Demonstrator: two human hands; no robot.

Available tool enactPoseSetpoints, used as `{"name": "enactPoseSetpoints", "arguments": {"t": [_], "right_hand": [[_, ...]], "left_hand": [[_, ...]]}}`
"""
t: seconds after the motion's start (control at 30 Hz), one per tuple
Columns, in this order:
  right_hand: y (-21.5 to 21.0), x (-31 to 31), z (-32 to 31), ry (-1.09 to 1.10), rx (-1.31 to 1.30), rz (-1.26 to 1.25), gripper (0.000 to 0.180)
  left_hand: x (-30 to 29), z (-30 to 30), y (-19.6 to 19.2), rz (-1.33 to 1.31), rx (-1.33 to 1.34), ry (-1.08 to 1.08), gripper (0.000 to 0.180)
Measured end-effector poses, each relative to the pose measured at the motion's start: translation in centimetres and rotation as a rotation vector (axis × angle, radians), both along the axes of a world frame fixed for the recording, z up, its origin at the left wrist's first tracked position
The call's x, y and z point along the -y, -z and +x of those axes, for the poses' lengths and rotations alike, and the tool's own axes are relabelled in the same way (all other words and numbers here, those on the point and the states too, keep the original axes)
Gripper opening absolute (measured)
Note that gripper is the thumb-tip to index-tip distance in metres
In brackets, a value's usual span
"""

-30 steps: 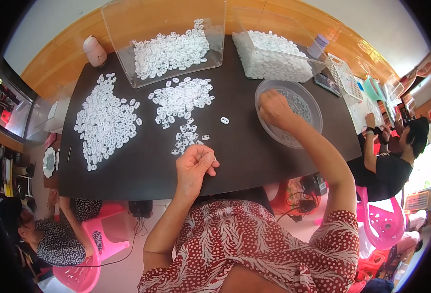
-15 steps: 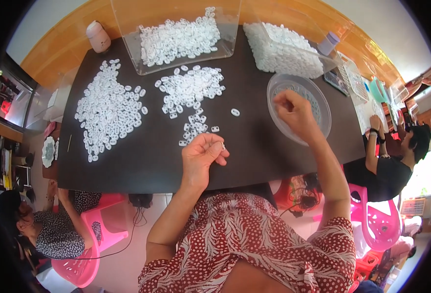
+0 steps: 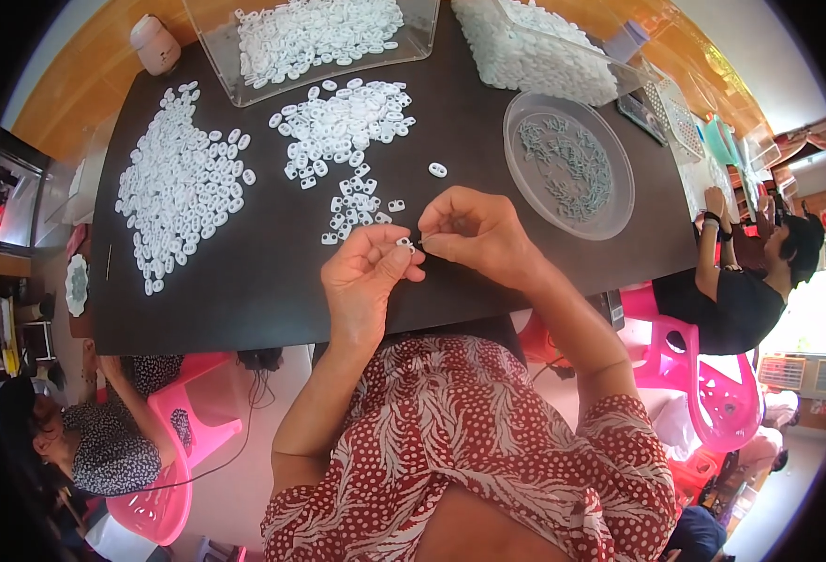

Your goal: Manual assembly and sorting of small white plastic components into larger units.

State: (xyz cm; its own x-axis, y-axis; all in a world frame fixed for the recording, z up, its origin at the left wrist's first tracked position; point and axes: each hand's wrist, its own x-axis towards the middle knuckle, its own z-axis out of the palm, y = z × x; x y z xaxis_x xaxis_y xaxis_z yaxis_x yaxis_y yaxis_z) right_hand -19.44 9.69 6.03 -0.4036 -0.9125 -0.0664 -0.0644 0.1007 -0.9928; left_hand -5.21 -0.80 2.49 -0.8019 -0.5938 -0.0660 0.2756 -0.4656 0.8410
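My left hand (image 3: pixel 364 272) pinches a small white plastic piece with holes (image 3: pixel 405 244) between thumb and fingers, just above the table's near side. Close against it, my right hand (image 3: pixel 477 234) has its fingertips pressed together; a tiny dark bit shows at their tips, too small to name. Beyond my hands lies a small cluster of white two-holed pieces (image 3: pixel 355 206), with a larger heap (image 3: pixel 346 120) behind it. To the right stands a round clear tub (image 3: pixel 622 211) holding many small grey-green parts (image 3: pixel 567 169).
Another pile of white oval pieces (image 3: pixel 179 192) covers the table's left. Two clear bins (image 3: pixel 315 80) (image 3: pixel 535 56) of white pieces stand at the back. One loose oval piece (image 3: pixel 437 170) lies alone. A pink jar (image 3: pixel 155 45) and a phone (image 3: pixel 641 117) are near the edges. People sit on both sides.
My right hand has left the round tub and come over beside my left hand, its fingertips now at the white piece. The whole view has shifted slightly, the table appearing higher.
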Motion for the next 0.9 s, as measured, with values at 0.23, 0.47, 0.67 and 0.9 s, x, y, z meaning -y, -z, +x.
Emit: {"name": "enactPoseSetpoints", "arguments": {"t": [0.23,0.47,0.67,0.9], "right_hand": [[0.2,-0.1,0.6,-0.001,0.005,0.029,0.015],[0.3,0.1,0.9,-0.023,-0.02,0.041,0.015],[0.4,0.2,1.3,-0.007,0.026,0.027,0.015],[0.8,0.3,2.2,0.035,0.083,-0.007,0.015]], "left_hand": [[-0.8,0.3,0.7,-0.073,-0.044,-0.002,0.017],[-1.1,0.8,0.2,-0.264,0.047,-0.072,0.018],[-1.2,1.2,0.1,-0.52,0.107,-0.164,0.013],[-1.3,1.4,0.3,-0.516,0.118,-0.192,0.013]]}}
